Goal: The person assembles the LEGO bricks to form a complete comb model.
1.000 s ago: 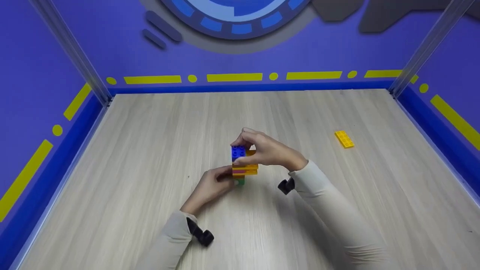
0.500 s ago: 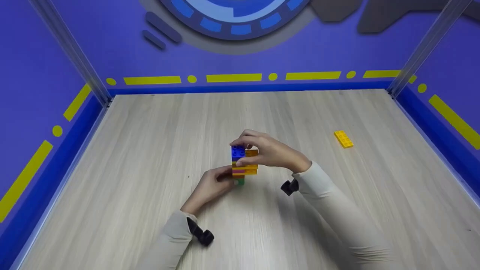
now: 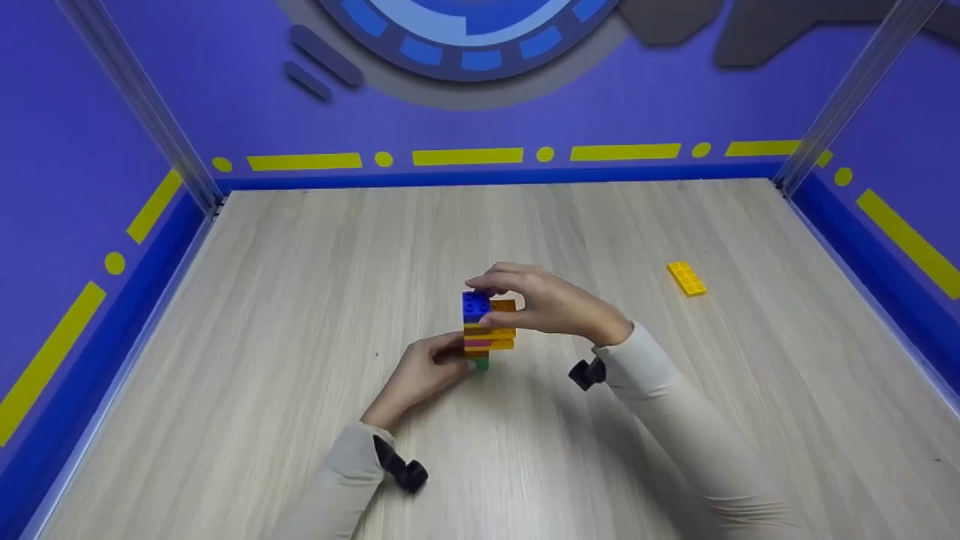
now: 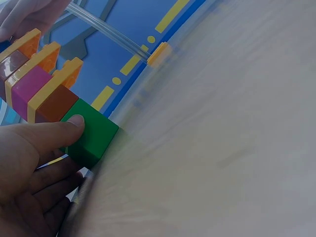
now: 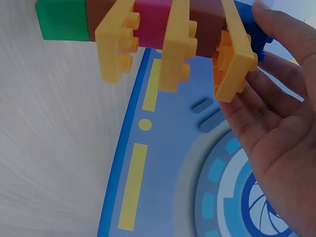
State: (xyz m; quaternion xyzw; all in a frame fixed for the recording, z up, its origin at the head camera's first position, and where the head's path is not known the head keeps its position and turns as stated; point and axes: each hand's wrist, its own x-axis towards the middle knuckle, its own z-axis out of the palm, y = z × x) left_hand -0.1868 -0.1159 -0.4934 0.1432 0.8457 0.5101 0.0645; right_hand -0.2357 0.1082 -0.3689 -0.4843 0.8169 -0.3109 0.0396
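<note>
A brick tower (image 3: 477,343) stands on the table in the middle of the head view. From the bottom it has a green brick (image 4: 96,133), then brown and magenta bricks with yellow plates (image 5: 175,49) between them jutting out to the right. On top sits a blue brick (image 3: 472,307), its studs facing up. My left hand (image 3: 424,371) holds the tower low down, thumb pressed on the green brick and fingers behind it. Up at the blue brick, my right hand (image 3: 551,301) curves loosely, thumb on the near side and fingers on the far side, tips right at its edges.
A loose yellow plate (image 3: 686,278) with studs up lies on the table to the right. Blue-purple walls (image 3: 480,120) with yellow marks enclose the wooden table (image 3: 300,262) at the back and both sides.
My right hand has slid slightly to the right, showing more of the blue brick. My left hand and the tower have stayed in place.
</note>
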